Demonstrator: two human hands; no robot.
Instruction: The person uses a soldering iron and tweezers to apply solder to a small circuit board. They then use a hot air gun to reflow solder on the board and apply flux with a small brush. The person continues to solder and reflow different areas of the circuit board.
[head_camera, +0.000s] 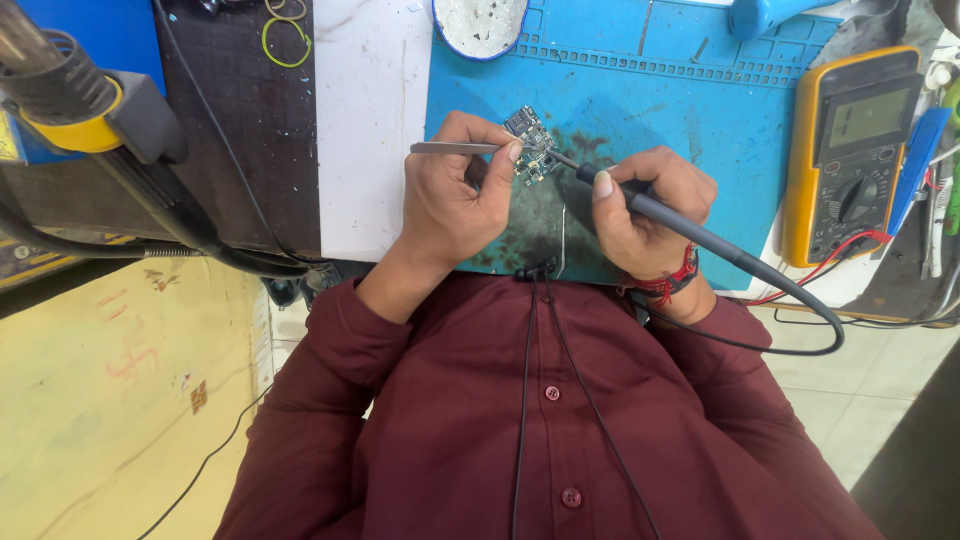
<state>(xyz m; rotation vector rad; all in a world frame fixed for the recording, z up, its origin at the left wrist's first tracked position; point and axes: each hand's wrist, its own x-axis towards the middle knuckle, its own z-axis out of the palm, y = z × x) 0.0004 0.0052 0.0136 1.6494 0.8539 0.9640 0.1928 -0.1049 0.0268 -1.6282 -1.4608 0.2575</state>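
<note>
My left hand (455, 195) pinches metal tweezers (455, 148) whose tips rest on a small circuit board (530, 143). The board lies on a blue work mat (680, 110). My right hand (650, 215) grips a grey soldering iron (690, 232) like a pen, with its tip touching the board from the right. The iron's cable loops off to the right. Both hands sit close together over the mat's near edge, just above my maroon shirt.
A yellow multimeter (860, 150) with red and black leads lies right of the mat. A round white dish (480, 25) sits at the mat's top edge. At left are a white slab (370, 130), a black mat (250, 130) and a hot-air tool with hose (90, 110).
</note>
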